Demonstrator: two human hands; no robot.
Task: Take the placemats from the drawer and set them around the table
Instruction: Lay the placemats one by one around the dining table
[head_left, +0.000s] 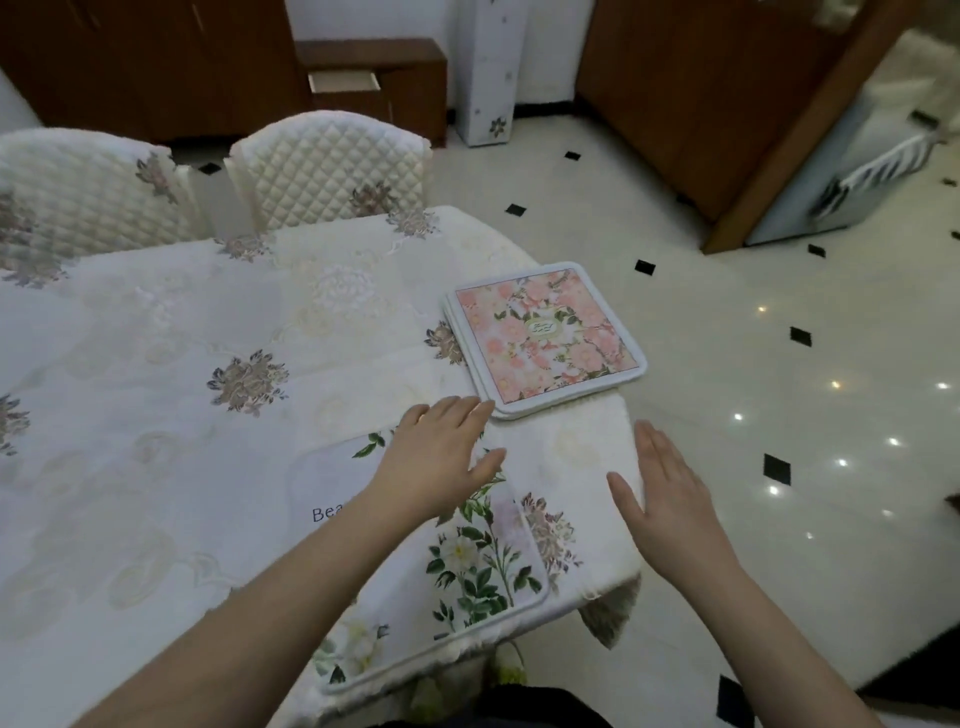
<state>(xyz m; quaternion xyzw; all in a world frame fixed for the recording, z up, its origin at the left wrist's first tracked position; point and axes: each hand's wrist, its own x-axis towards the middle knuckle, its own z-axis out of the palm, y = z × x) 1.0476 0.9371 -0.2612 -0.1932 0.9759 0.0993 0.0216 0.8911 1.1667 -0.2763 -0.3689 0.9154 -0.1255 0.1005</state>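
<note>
We're at the long dining table under its cream embroidered tablecloth (182, 332), and the laying-out step is under way. One white rectangular placemat printed with green leaves and pale flowers (467, 566) already lies flat at the near corner, in front of the person. Just beyond it, at the table's right end, sits a small stack of square pink-blossom placemats with white borders (545, 338), edges slightly fanned, its outer corner jutting a touch past the cloth's edge. Across the room a dark wooden cabinet has its pale drawer (343, 81) pulled open, which I take to be where the mats came from.

So, by my reading, one place is set and the rest wait in that pile. The next move calls for peeling a single mat off the top without dragging the others, then carrying it round to another seat, perhaps by the two quilted cream chairs (332, 166) at the far side.

Now the hands. The left hand (441, 447) reaches forward over the green mat, fingers straight and together, tips right by the near edge of the pink stack; touching or not, I cannot tell. The right hand (660, 478) hovers past the table's end, palm turned inward, fingers extended, gripping nothing. Both are released, flanking the space below the stack.
</note>
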